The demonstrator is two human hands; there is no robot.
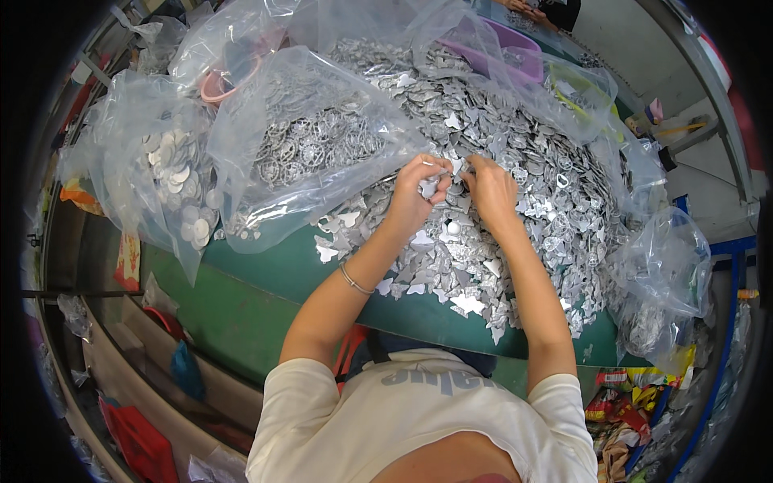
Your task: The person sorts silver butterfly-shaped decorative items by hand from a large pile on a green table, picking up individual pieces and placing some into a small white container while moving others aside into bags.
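Observation:
A large heap of small silver metal pieces (555, 217), many of them flat cut-out shapes, covers much of the green table (266, 270). Over the middle of this heap my left hand (420, 187) is closed around a few flat silver pieces (427, 188), which show between its fingers. Close beside it, my right hand (493, 190) has its fingers pinched together at another silver piece (457, 163) lying between the two hands. Its fingertips partly hide what they grip. The exact shapes of the held pieces are too small to tell.
Clear plastic bags lie left of the heap, one with silver ring-like pieces (302, 145), another with round discs (173, 173). A purple basin (515, 50) and a pink basin (217, 85) stand behind. Another person's hands (527, 11) show at the far edge. A knotted bag (660, 266) sits right.

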